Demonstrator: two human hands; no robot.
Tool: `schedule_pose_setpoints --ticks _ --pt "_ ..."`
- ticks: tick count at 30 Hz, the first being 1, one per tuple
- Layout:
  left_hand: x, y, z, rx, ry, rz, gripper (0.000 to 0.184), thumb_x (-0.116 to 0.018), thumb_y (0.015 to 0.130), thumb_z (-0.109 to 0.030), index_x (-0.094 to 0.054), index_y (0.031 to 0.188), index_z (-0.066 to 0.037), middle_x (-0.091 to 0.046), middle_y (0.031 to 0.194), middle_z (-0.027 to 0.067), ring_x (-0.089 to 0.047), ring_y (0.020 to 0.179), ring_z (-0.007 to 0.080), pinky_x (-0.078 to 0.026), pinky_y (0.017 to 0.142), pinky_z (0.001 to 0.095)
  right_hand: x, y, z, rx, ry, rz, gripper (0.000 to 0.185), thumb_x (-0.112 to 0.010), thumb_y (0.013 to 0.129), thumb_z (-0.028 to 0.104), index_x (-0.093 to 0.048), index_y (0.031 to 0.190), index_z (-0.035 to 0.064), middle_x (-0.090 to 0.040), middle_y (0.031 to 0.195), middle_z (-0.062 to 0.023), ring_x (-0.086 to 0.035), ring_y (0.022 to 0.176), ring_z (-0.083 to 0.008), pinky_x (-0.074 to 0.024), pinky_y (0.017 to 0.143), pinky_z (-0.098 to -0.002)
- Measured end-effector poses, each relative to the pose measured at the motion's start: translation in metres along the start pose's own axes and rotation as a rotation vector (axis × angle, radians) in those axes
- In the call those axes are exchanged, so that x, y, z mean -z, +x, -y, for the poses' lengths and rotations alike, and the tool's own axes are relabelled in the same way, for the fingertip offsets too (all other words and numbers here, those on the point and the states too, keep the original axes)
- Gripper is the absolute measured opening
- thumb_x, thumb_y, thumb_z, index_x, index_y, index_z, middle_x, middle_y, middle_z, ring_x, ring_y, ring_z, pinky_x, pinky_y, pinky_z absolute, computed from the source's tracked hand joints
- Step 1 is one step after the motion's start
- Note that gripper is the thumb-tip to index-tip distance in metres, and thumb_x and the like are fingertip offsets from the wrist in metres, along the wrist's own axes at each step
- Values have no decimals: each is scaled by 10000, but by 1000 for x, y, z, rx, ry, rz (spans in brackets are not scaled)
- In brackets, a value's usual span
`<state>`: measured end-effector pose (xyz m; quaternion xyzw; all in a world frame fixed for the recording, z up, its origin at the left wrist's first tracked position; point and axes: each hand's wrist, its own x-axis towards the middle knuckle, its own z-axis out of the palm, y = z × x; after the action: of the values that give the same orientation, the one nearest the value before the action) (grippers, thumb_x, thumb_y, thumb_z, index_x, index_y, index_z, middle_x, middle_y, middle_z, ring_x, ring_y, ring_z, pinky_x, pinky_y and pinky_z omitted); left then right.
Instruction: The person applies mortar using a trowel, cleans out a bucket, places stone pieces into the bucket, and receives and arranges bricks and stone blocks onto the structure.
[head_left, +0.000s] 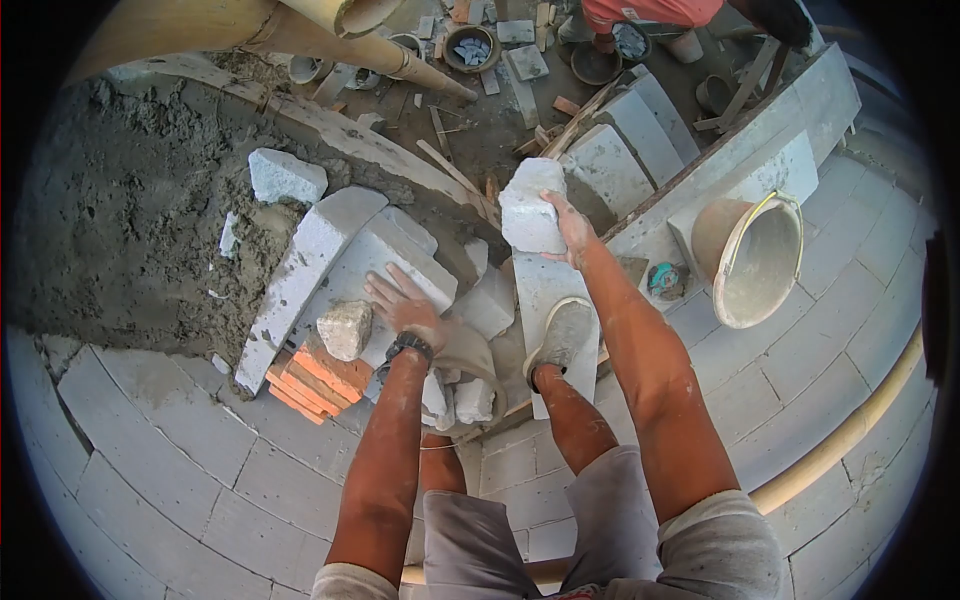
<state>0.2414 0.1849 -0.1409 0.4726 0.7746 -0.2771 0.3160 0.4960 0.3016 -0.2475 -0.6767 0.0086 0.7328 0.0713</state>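
Note:
My left hand lies flat with fingers spread on a pale concrete block, part of a stack at the edge of the grey mortar bed. A small rough lump of block sits just left of that wrist. Further forward, my right hand grips the right side of a rough white block piece. That piece is above the far end of a long pale slab; whether it rests there I cannot tell. My shoe stands on the slab.
Orange bricks are stacked under the pale blocks. A bucket with a yellow handle tilts at right, beside a board. Bamboo poles cross the upper left. Below, a person in a red shirt bends over basins.

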Motion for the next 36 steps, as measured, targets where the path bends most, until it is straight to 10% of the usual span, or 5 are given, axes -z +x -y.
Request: schedule_pose_setpoints --ticks 17,23,29,36 --pt "-5 4 1 2 33 4 1603 -934 554 -555 138 1512 154 96 1538 488 60 1461 626 -98 1192 658 -34 44 50 234 -48 -200 951 -604 842 693 -383 1538 84 -477 1496 -199 -529 1291 -409 -400 1065 -571" --pt "1 0 -1 -9 20 17 1587 -922 573 -556 145 1509 156 106 1534 492 75 1461 624 -87 1192 658 -19 55 -18 543 -613 -446 778 -715 844 583 -597 1285 -48 -666 1223 -265 -636 1173 -340 -474 1003 -406" --pt "10 -2 -3 16 -4 63 1583 -921 584 -552 160 1521 125 123 1549 470 77 1464 618 -101 1191 659 36 38 -119 576 -352 -249 539 -698 922 452 -661 1124 -46 -734 879 -192 -712 768 -244 -554 740 -363" --pt "2 1 1 12 12 56 1606 -921 577 -567 196 1524 92 130 1561 452 64 1472 607 -124 1188 659 102 -27 -221 450 -353 -254 508 -696 950 405 -623 1149 -57 -703 848 -143 -689 695 -209 -555 655 -325"
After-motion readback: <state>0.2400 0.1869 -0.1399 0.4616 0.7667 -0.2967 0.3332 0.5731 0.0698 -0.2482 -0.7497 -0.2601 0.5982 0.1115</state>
